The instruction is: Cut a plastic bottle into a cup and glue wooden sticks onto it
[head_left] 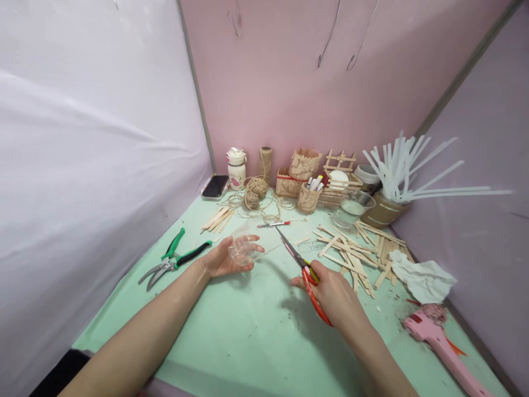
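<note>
My left hand (231, 258) is closed around a clear plastic cup (243, 249), palm turned up and fingers curled against its side. The see-through plastic makes the cup's outline hard to follow. In my right hand (330, 289) is a pair of scissors (303, 263) with red and yellow handles. Their dark blades look closed or nearly so and point up and left, to the right of the cup. Beyond the blade tips, a red-and-white pen (281, 224) lies on the green tabletop (248, 331).
Green-handled pruning shears (171, 260) lie at left. Wooden craft sticks (351, 256), a crumpled tissue (424, 275) and a pink glue gun (440, 344) are at right. Along the back stand a phone (215, 186), bottle (236, 170), twine (255, 192), pen holder (309, 199) and glue sticks (399, 171).
</note>
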`<state>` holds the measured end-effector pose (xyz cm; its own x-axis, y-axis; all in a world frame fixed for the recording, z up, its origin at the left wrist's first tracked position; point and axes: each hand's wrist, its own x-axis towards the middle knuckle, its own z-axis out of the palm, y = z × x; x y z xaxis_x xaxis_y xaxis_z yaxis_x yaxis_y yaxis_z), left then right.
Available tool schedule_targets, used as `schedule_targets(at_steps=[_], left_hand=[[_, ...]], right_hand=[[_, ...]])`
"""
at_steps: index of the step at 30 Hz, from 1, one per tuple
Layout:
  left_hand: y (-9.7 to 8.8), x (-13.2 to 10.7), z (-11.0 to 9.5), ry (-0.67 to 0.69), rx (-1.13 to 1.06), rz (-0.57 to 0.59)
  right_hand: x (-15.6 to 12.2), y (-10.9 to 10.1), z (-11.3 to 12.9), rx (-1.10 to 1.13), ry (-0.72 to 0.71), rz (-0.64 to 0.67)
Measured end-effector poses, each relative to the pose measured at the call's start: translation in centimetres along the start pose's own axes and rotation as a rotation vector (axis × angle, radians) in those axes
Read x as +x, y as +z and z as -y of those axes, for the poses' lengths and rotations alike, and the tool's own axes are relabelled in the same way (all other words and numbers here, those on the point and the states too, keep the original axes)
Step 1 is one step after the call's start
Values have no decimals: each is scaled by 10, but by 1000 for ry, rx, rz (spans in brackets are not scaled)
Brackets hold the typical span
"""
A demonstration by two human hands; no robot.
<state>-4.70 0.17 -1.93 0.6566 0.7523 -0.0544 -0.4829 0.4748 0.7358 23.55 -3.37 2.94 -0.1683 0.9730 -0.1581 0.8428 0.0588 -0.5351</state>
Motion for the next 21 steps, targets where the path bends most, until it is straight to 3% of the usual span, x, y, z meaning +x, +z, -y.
schedule_targets(at_steps=[10, 21], left_hand=[[3, -1, -2, -45, 36, 2], [1, 0, 3, -58, 26, 58]], right_hand=[[-2, 3, 3, 79, -34, 96], [-1, 4, 2, 108, -42, 78]])
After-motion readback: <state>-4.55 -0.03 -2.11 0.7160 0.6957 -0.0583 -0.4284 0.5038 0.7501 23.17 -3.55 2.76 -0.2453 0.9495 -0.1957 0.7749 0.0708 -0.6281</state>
